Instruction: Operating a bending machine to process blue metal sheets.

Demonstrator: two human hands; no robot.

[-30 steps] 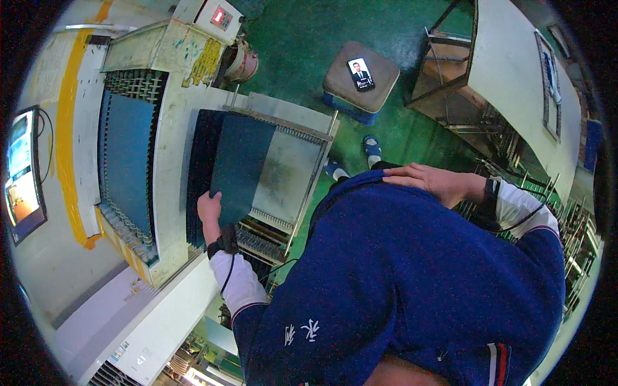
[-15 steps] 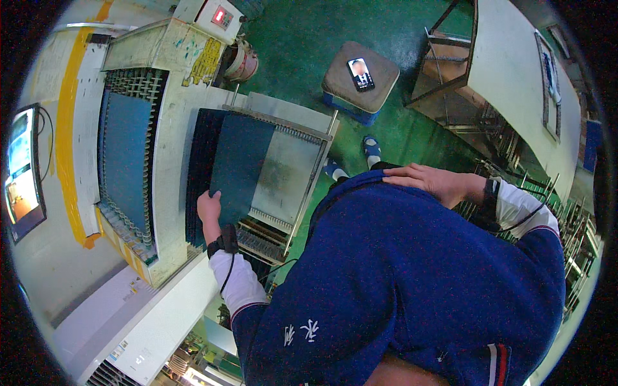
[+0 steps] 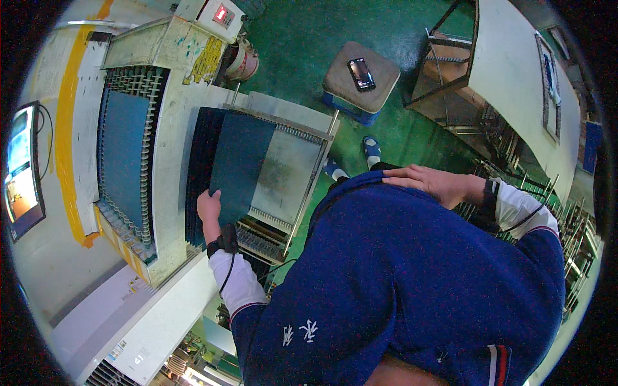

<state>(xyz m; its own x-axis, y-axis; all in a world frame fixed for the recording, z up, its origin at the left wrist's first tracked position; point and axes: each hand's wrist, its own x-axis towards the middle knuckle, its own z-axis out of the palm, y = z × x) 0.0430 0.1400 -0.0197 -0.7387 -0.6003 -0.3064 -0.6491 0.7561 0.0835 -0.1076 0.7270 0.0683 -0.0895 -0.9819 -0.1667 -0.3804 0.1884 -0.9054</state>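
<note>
My left hand (image 3: 208, 210) is closed on the lower edge of a dark blue flat panel (image 3: 241, 161), its thumb pointing up along the sheet. The panel leans in a slotted metal rack (image 3: 297, 175), beside several darker panels (image 3: 201, 167) packed close together on its left. A pale plate in the rack shows to the right of the blue panel. My right hand (image 3: 430, 183) lies against my blue jacket at the waist, fingers stretched out and holding nothing.
Left of the rack stands a machine (image 3: 175, 154) with rollers and another blue panel (image 3: 123, 161) in its opening. A phone (image 3: 361, 74) lies on a padded stool (image 3: 380, 90). A screen (image 3: 22, 170) is at far left; metal racks (image 3: 576, 251) stand at right.
The picture on the phone has turned mostly dark. Both hands and the blue panel stay in the same place.
</note>
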